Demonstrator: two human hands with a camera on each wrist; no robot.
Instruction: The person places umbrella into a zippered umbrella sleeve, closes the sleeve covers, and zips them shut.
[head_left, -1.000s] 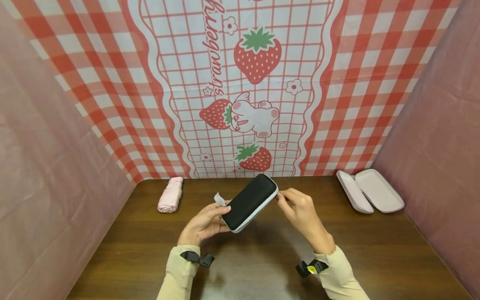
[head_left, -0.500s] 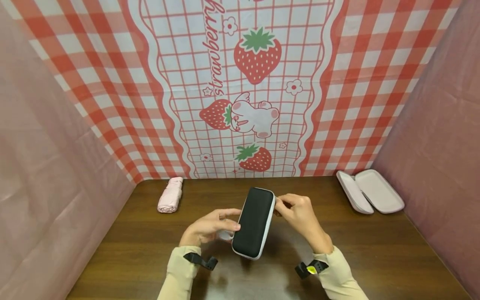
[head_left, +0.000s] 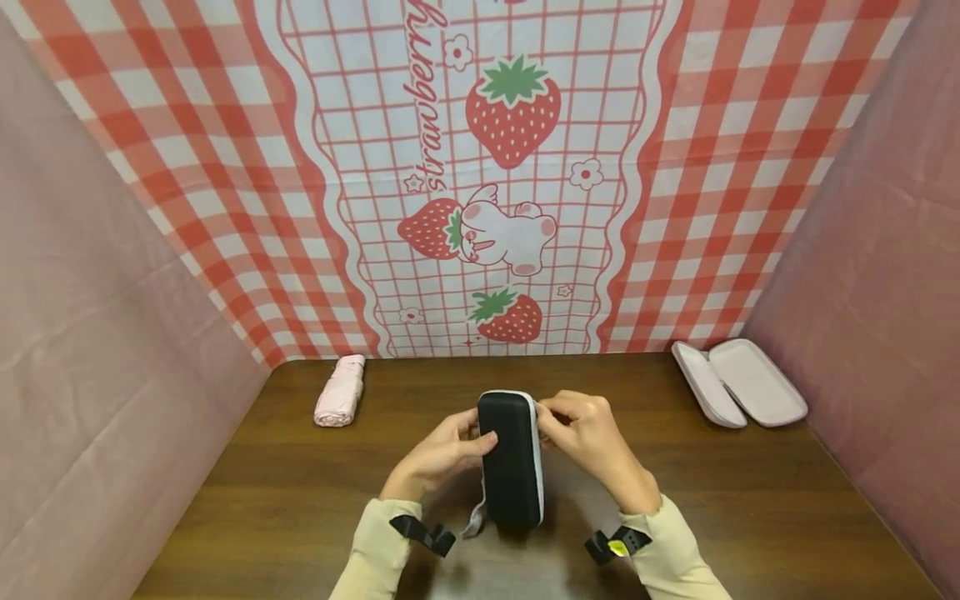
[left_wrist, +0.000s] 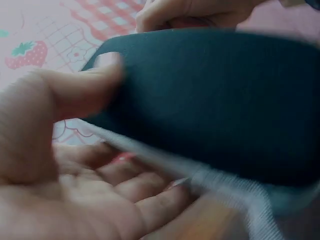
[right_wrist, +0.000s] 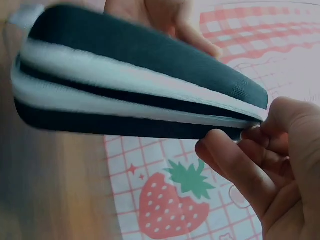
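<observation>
A black zip case [head_left: 512, 467] with white zipper trim is held upright above the table, a pale wrist strap [head_left: 475, 518] dangling from its left side. My left hand [head_left: 442, 454] grips it from the left, thumb on the black face and fingers behind. At its upper right edge, my right hand [head_left: 581, 425] pinches the zipper pull, which the fingers mostly hide. In the right wrist view, the white zipper tape [right_wrist: 150, 80] runs along the side in two strips. The dark band between them narrows toward my right fingertips [right_wrist: 260, 131].
A rolled pale pink cloth [head_left: 341, 392] lies at the back left of the wooden table [head_left: 285, 492]. At the back right, a pale hard case [head_left: 757, 383] lies opened out. A strawberry-print cloth [head_left: 513, 125] hangs behind, with plain pink cloths at both sides.
The black case has turned from a slant to upright and come lower, its strap now hanging down. My left hand has shifted right; my right hand has moved slightly left, still at the zipper.
</observation>
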